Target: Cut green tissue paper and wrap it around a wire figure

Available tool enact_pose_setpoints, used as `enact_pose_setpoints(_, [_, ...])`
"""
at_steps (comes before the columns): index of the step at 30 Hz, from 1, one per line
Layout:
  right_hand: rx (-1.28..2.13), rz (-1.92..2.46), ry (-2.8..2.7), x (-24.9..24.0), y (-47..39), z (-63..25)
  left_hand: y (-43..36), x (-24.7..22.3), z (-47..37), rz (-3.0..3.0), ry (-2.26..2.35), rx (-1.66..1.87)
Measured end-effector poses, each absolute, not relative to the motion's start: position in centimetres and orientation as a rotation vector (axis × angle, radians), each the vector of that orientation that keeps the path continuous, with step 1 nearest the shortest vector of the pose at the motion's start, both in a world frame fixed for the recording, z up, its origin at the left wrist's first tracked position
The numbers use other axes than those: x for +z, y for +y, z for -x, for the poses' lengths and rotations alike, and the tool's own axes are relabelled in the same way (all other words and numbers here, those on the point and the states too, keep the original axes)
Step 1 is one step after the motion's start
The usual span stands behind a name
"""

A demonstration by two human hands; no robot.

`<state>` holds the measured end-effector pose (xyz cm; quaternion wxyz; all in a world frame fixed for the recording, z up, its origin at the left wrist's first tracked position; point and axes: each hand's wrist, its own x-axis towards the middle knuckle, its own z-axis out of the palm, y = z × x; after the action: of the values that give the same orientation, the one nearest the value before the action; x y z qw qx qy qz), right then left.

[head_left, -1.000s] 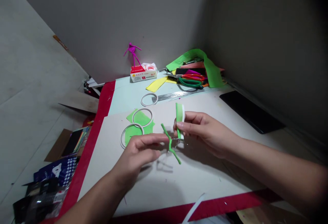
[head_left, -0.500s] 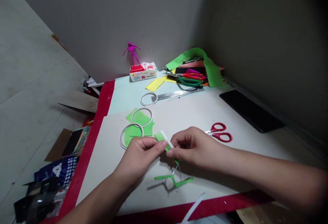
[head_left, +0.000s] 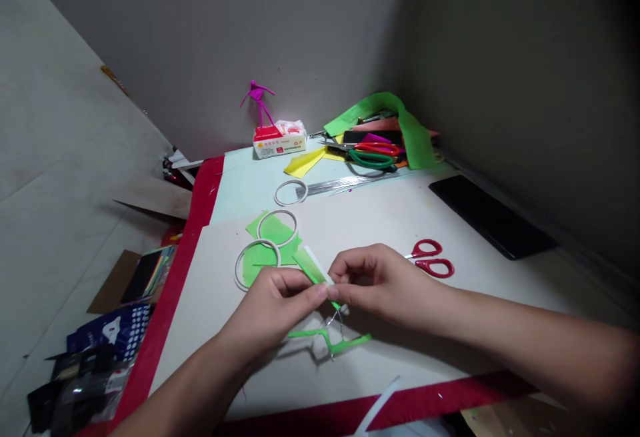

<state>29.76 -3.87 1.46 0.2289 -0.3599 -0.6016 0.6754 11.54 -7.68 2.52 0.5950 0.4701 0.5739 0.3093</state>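
Note:
Between my two hands is a green paper strip (head_left: pixel 310 265) with a white band along one edge. My left hand (head_left: pixel 280 300) pinches the strip from the left, thumb on top. Close against it, my right hand (head_left: pixel 373 280) pinches the same strip from the right, and the fingertips nearly meet. Below the fingers hangs a bent wire figure (head_left: pixel 327 338), its wire limbs partly wrapped in green paper; it joins the lower end of the strip. Left of the strip, two white tape rolls (head_left: pixel 257 244) lie on green paper pieces (head_left: pixel 275 229).
Red-handled scissors (head_left: pixel 434 266) lie right of my right hand. A black phone (head_left: pixel 490 216) rests by the wall. Behind are a third tape roll (head_left: pixel 291 192), thin wires (head_left: pixel 345 185), green-handled scissors (head_left: pixel 373 159), and a small box (head_left: pixel 279 142) with a magenta figure (head_left: pixel 257 96).
The wire figure has shifted slightly up and left with the strip. My right fingertips have moved closer to my left thumb, and more of the strip's upper end shows.

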Motion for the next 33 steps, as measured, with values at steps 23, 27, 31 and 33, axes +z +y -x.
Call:
enact_pose_setpoints(23, [1.352, 0.936, -2.031, 2.34, -3.8, -30.35, -7.54, 1.78, -11.03, -0.788, 1.289, 0.868])
enact_pose_setpoints(27, [1.404, 1.035, -1.989, 2.1, -3.82, -30.18, -7.64, 1.96, -11.33, -0.783, 1.286, 0.89])
enact_pose_setpoints(31, [1.426, 1.098, -1.959, 1.88, -3.87, -30.02, -7.69, 2.26, -11.59, -0.799, 1.294, 0.896])
enact_pose_setpoints(33, [1.467, 1.119, -1.932, 1.8, -3.87, -29.93, -7.73, 2.28, -11.65, -0.829, 1.312, 0.891])
